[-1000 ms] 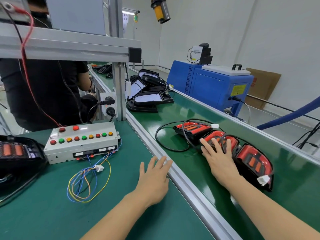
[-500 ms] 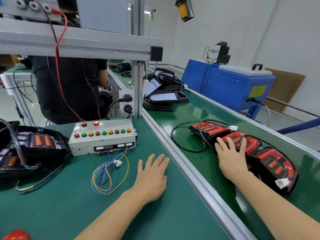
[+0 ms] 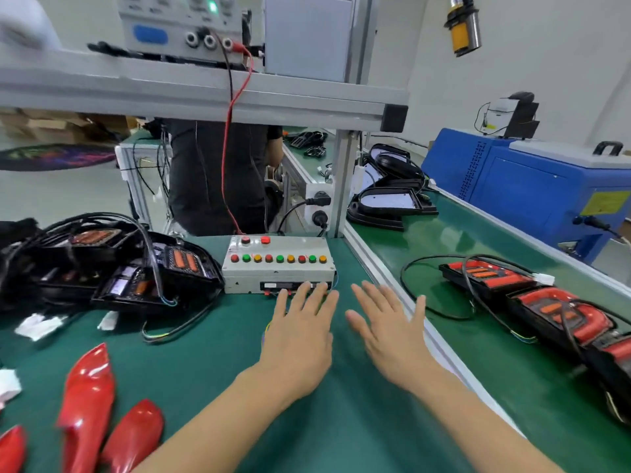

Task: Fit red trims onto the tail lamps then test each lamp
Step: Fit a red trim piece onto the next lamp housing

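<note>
My right hand (image 3: 389, 332) is off the tail lamps (image 3: 532, 302) now, spread beside my flat left hand (image 3: 300, 336). Lamps right of it, row running away-left to near-right.

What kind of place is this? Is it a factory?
Probably yes, a factory assembly line: a green conveyor belt carries finished tail lamps, a button-covered test box sits on the bench, and loose red trims wait nearby.

- Left hand (image 3: 297, 339) palm down, fingers straight and slightly spread; holding nothing
- Right hand (image 3: 392, 332) alongside, fingers splayed; both forearms extended forward
</note>
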